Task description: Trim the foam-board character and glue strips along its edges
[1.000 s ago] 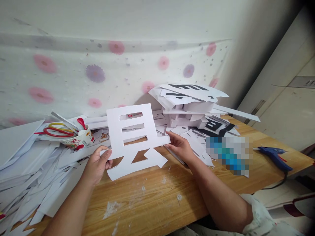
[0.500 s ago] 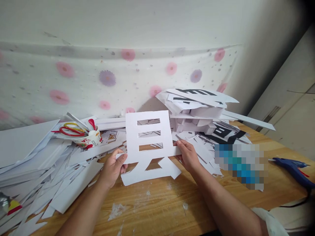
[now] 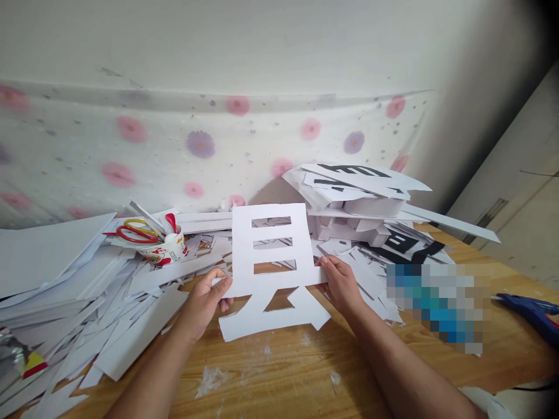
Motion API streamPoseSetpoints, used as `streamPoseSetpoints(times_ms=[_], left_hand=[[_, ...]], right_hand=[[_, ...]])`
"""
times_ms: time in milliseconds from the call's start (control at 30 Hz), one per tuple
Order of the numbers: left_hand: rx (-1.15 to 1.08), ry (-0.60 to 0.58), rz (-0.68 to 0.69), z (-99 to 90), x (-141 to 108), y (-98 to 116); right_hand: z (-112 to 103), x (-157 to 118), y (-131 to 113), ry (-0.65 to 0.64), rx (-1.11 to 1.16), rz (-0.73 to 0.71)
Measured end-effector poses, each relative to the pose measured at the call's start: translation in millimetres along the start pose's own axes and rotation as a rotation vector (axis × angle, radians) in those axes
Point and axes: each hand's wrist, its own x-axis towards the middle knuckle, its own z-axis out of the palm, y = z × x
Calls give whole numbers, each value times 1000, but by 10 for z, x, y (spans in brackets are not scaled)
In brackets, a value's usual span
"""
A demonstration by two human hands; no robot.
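A white cut-out board character (image 3: 273, 285) with three rectangular slots and a lower opening is held up, tilted, above the wooden table (image 3: 271, 390). My left hand (image 3: 209, 299) pinches the short bar on its left side, thumb in front and fingers behind. On the other side, my right hand (image 3: 340, 282) grips the matching right bar, fingers partly hidden behind the board. The character's lower foot hangs just over the wood between both hands.
White board strips (image 3: 131, 326) are heaped at left, near a paper cup (image 3: 163, 253) holding scissors (image 3: 137, 234). Behind at right sit stacked white letter forms (image 3: 367, 206) and a black-printed sheet (image 3: 404, 241). A blue glue gun (image 3: 530, 311) and a blurred-out item (image 3: 441, 305) lie right.
The view has shifted slightly, so everything appears a little further right and lower. Both hands keep their hold on the white character, which looks tilted back a bit more.
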Motion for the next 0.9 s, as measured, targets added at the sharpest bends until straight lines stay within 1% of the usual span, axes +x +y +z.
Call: streamPoseSetpoints(times_ms=[133,233,367,467,633,700,900], left_hand=[[25,-41,34,-55,-3,74],[29,-86,17,-85,-18,118],[51,-140,-27,-111,-40,133],[113,-173,-41,-120,-33,100],[186,-171,-22,-161,-10,39],[174,-166,-18,-209,-8,56],[134,-225,59,-364,13,100]], right_hand=[[-32,3,44,-5,-27,-29],[-39,-5,58,-11,-39,-38],[-11,-31,28,-21,-38,2],[17,-55,-12,-30,-36,21],[71,-84,-66,-13,-43,81],[90,-84,-73,-3,-25,108],[59,-44,-35,16,14,154]])
